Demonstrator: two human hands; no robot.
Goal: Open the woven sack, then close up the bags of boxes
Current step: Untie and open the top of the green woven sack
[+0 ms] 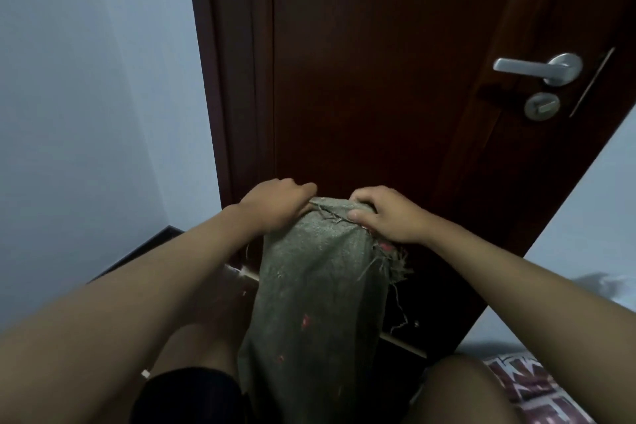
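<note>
A grey-green woven sack (316,293) stands upright between my knees, with small red marks on its cloth and frayed threads along its top edge. My left hand (278,203) grips the sack's top at its left corner, fingers curled over the rim. My right hand (385,213) grips the top at the right corner, thumb on the near side and fingers over the far side. The mouth of the sack is held together between both hands. What is inside is hidden, and no bags of boxes are in view.
A dark brown door (395,79) stands right behind the sack, with a silver lever handle (540,67) and a lock (542,106) at the upper right. A pale wall (86,96) is on the left. A patterned cloth (537,385) lies at the lower right.
</note>
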